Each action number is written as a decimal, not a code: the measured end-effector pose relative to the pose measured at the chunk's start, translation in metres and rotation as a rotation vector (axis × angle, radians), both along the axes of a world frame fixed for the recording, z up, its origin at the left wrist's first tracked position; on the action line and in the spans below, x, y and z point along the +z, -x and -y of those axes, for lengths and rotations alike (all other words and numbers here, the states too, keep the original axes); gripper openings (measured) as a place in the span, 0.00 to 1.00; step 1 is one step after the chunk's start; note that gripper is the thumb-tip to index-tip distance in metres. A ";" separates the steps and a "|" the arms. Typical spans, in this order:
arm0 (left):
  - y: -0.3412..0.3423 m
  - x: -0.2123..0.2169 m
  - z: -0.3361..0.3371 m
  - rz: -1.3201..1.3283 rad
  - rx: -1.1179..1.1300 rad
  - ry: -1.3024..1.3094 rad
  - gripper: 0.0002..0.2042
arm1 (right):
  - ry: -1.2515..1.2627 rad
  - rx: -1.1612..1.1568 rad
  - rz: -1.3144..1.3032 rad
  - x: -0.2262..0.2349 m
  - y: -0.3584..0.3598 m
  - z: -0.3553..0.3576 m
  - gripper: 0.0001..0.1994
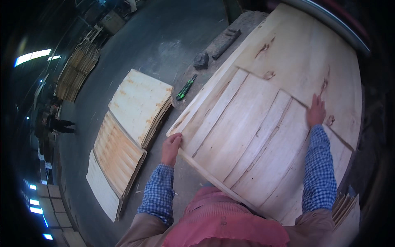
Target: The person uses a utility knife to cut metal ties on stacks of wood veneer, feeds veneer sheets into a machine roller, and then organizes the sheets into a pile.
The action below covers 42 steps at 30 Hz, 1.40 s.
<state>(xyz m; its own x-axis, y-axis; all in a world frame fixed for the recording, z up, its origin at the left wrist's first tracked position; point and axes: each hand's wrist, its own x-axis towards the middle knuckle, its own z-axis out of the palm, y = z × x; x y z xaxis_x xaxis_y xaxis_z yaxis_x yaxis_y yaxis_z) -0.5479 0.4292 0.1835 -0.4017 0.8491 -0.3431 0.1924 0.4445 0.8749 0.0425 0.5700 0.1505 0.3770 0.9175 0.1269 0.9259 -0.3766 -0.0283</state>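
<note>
Pale wood veneer sheets (247, 127) lie spread before me, strips with dark splits side by side. A larger knotty sheet (304, 41) covers the far part, its edge meeting the strips along a crooked line. At the near left corner my left hand (170, 148) pinches the edge of the veneer, thumb and fingers closed on it. My right hand (316, 111) rests flat on the wood by that crooked line, fingers stretched out and holding nothing. Both forearms wear blue checked sleeves.
Left of the veneer lie a green-and-black utility knife (186, 87), a dark block (201, 60) and a dark bar (226, 43). Stacked veneer (142, 103) sits on the floor to the left. More sheets (345, 210) stand at lower right. A person (59, 124) is far left.
</note>
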 end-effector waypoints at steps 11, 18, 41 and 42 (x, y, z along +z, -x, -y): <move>-0.043 -0.017 -0.045 -0.452 -0.499 0.052 0.23 | -0.232 0.110 -0.023 -0.035 0.098 0.169 0.26; -0.051 -0.019 -0.063 0.015 -0.816 0.165 0.15 | -0.140 -0.018 -0.281 -0.002 0.212 0.328 0.26; -0.063 0.088 0.003 0.749 -0.908 0.123 0.16 | -0.366 -0.173 -1.510 0.148 0.268 0.327 0.15; -0.070 0.081 0.005 0.737 -0.925 0.180 0.16 | -0.391 -0.250 -1.551 0.137 0.262 0.339 0.15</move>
